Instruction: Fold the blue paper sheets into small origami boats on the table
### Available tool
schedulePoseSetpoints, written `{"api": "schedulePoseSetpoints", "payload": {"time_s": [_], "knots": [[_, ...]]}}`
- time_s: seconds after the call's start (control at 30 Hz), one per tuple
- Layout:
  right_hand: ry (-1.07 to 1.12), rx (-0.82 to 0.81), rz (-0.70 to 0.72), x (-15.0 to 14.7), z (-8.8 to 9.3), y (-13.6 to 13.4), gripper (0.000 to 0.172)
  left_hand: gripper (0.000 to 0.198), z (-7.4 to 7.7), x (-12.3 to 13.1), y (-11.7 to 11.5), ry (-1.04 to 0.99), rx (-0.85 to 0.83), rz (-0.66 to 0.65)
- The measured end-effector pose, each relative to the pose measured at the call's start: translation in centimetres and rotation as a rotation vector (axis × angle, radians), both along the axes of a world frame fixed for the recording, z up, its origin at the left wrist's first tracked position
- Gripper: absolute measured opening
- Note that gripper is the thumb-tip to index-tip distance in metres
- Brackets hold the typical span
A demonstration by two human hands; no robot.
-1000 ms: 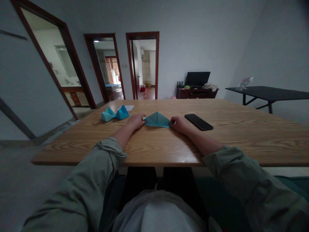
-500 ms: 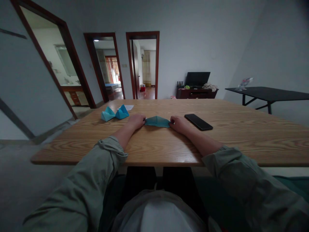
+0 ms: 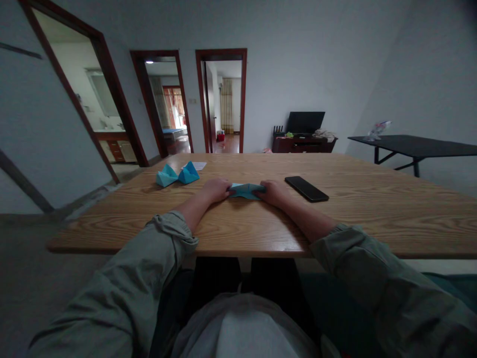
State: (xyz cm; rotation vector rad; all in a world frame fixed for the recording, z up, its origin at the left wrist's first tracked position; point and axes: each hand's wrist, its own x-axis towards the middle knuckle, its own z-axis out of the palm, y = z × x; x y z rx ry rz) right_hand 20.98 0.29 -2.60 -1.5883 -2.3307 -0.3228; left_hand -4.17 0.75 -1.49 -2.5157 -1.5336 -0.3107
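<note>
A teal folded paper (image 3: 246, 190) lies low on the wooden table (image 3: 354, 209) between my two hands. My left hand (image 3: 215, 190) pinches its left end with the fingers closed. My right hand (image 3: 274, 192) grips its right end the same way, knuckles up. Both hands rest on the tabletop and sit close together, with only a short strip of paper showing between them. Grey-green sleeves cover both forearms.
Two folded blue paper shapes (image 3: 177, 175) and a white slip (image 3: 197, 165) sit at the far left of the table. A black phone (image 3: 306, 188) lies just right of my right hand. A black side table (image 3: 417, 145) stands at the right wall.
The paper's raised triangular peak has gone down and the piece now lies flatter and narrower. Both hands have moved inward toward each other along it.
</note>
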Motion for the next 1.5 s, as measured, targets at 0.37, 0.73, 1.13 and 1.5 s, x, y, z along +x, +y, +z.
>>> {"api": "schedulePoseSetpoints", "payload": {"time_s": [0.37, 0.73, 1.13, 1.5], "knots": [[-0.027, 0.02, -0.047, -0.3, 0.0, -0.2, 0.049, 0.033, -0.3, 0.0, 0.1, -0.028, -0.026, -0.103], [-0.008, 0.07, 0.046, -1.3, 0.2, -0.9, 0.046, 0.038, 0.0, 1.3, -0.6, 0.05, 0.007, -0.233], [0.028, 0.07, 0.172, -1.1, -0.3, -0.1, 0.03, 0.034, -0.3, 1.3, -0.3, 0.074, 0.069, -0.277], [0.248, -0.386, 0.41, 1.3, 0.6, -0.2, 0.039, 0.039, -0.7, -1.0, 0.8, -0.27, -0.38, -0.299]]}}
